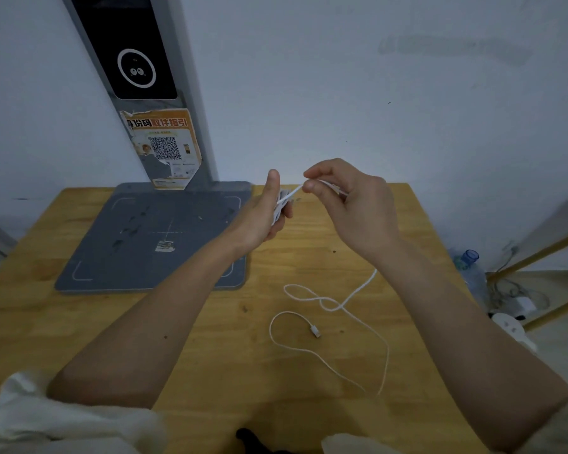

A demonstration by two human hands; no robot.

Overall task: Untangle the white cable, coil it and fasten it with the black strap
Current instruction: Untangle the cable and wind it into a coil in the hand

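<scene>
Cable (336,309) coils gripped in left hand (265,215), right hand (348,204) fingers (310,186) pinching a strand; rest loops on worktop (210,339) below.

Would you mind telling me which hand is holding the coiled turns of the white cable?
The left hand: turns of the white cable are bunched in its grip, whereas the right hand only pinches a single strand between fingertips.

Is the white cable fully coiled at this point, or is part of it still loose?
Partly coiled. A few loops sit in the left hand; the rest of the thin white cable lies loose, crossing itself, on the wooden table.
</scene>
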